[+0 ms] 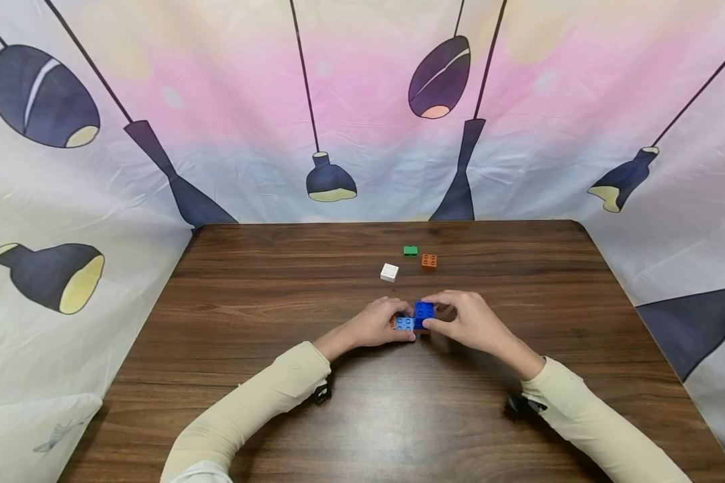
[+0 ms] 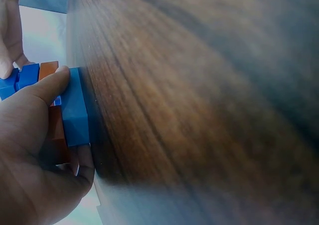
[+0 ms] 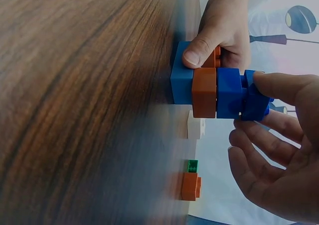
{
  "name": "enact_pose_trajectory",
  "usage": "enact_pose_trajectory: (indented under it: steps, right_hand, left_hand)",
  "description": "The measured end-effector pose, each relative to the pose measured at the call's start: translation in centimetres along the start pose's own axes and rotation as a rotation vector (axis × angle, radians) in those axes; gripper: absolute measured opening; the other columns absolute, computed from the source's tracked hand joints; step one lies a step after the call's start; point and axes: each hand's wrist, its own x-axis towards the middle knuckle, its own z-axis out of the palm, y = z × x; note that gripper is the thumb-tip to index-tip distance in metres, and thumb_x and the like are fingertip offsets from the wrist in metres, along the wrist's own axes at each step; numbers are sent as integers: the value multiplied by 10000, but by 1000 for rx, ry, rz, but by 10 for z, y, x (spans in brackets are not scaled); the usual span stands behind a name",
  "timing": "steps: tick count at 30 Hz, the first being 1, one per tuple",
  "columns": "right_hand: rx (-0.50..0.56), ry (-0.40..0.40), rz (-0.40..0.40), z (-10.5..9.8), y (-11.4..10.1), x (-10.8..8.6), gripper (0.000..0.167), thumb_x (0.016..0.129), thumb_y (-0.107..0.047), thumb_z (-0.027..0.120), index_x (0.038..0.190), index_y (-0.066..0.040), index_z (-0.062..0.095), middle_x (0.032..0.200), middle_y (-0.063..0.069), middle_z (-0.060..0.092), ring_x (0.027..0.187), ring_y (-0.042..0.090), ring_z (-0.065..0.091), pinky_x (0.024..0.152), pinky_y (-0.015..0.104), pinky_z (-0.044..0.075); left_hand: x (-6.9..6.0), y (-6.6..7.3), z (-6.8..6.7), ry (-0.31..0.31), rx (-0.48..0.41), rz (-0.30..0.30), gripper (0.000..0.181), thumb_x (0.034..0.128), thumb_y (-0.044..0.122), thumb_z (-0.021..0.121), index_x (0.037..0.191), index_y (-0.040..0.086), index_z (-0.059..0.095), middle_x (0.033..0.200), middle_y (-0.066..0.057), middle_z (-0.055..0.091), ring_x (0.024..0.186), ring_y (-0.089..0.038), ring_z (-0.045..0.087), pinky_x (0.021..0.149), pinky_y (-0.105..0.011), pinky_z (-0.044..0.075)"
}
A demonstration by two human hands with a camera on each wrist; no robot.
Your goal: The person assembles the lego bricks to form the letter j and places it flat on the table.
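A stack of bricks stands on the table between the two hands. Its light blue bottom brick (image 2: 76, 110) touches the wood, with orange bricks (image 3: 204, 93) above it and a dark blue brick (image 3: 229, 93) higher up. My left hand (image 1: 377, 323) grips the lower bricks between thumb and fingers. The topmost dark blue brick (image 3: 256, 98) is pinched by my right hand (image 1: 476, 322); it sits slightly tilted on the brick below. Another light blue brick (image 1: 405, 323) shows its studs beside the dark blue ones in the head view.
Beyond the hands lie a white brick (image 1: 389, 272), a green brick (image 1: 410, 251) and an orange brick (image 1: 429, 261). The wooden table (image 1: 266, 268) ends at a patterned cloth (image 1: 374, 121) behind and at the sides.
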Motion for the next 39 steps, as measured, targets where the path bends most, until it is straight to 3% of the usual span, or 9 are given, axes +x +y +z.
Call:
enact_pose_trajectory:
  steps: [11, 17, 21, 28, 39]
  right_hand:
    - [-21, 0, 13, 0, -1, 3, 378, 880, -265, 827, 1213, -102, 755, 1098, 62, 747, 892, 162, 689, 717, 330, 564]
    - [-3, 10, 22, -1, -3, 4, 365, 854, -259, 851, 1175, -101, 774, 1077, 38, 756, 819, 110, 662, 678, 301, 536]
    - [-44, 19, 13, 1, -3, 4, 377, 835, -264, 867, 1164, -102, 780, 1060, 20, 760, 764, 99, 623, 660, 285, 487]
    - [-117, 37, -18, 3, -3, 3, 385, 817, -271, 879, 1149, -98, 787, 1042, 11, 761, 866, 163, 651, 722, 363, 492]
    - [-110, 40, -11, 3, 0, 3, 405, 821, -293, 874, 1165, -104, 777, 1037, 46, 765, 840, 139, 668, 693, 330, 502]
  left_hand:
    - [0, -1, 1, 6, 0, 2, 407, 901, 364, 795, 1193, 100, 690, 1138, -16, 708, 1005, -142, 600, 877, -308, 475]
    - [-1, 0, 0, 4, -2, -10, 409, 905, 373, 788, 1199, 107, 686, 1149, -13, 706, 1021, -149, 595, 892, -321, 471]
    - [-1, 0, 0, 3, 0, -13, 413, 904, 375, 788, 1201, 107, 685, 1156, -16, 705, 1038, -156, 597, 904, -330, 471]
    - [-1, -1, 1, 5, 2, -6, 406, 902, 368, 792, 1192, 104, 687, 1135, -12, 700, 1016, -152, 598, 885, -315, 475]
    - [0, -1, 1, 2, -5, -4, 403, 903, 365, 792, 1192, 104, 689, 1137, -14, 705, 1022, -159, 602, 891, -335, 475]
